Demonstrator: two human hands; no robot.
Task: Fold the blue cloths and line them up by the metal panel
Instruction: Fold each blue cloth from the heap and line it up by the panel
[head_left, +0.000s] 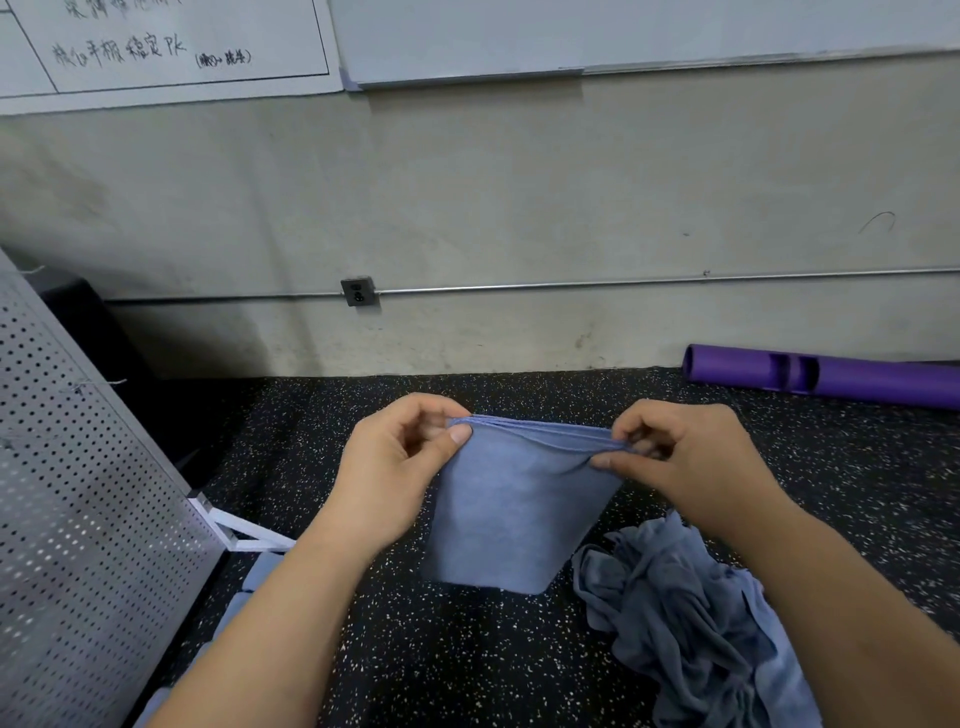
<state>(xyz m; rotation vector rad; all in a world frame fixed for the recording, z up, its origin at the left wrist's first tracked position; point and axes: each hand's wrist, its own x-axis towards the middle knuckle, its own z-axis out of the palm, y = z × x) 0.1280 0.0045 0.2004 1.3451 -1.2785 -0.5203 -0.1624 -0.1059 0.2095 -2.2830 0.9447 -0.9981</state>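
Left hand (400, 462), right hand (680, 457) pinch top corners of folded blue cloth (514, 514), right of perforated metal panel (78, 493). Judged light, limp; hold corners.

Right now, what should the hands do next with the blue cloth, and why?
Probably carry it left and lay it by the metal panel: left hand and right hand pinch the layered blue cloth at its top corners, and folded cloths lie there.

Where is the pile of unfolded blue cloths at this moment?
In the head view, the crumpled pile lies on the speckled floor at lower right, just right of the half-folded cloth being held up.
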